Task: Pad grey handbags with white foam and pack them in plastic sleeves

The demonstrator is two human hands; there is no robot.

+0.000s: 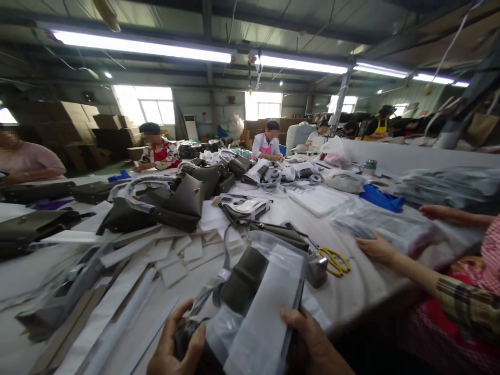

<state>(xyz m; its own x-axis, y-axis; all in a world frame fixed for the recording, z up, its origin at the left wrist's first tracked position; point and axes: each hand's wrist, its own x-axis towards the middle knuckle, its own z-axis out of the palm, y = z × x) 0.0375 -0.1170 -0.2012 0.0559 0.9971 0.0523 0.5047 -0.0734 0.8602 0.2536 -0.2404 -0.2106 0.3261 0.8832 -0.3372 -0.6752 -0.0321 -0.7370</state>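
Just in front of me is a dark olive handbag (247,278), partly covered by clear plastic and a whitish translucent sheet (263,312). My left hand (177,341) is closed around the bag's near left end, beside a plastic-wrapped strap (205,297). On the other side, my right hand (312,341) grips the bag's edge, its thumb pressing on the whitish sheet; its other fingers are mostly hidden. Beyond the held bag lie another olive bag (279,234) and yellow-handled scissors (334,261).
Several olive handbags (182,200) are heaped ahead, left of centre. Pale card pieces (172,260) and long strips (121,312) cover the left. At right, a co-worker's hands (378,250) touch plastic bags (375,224), near a blue object (380,198). Other people sit across the table.
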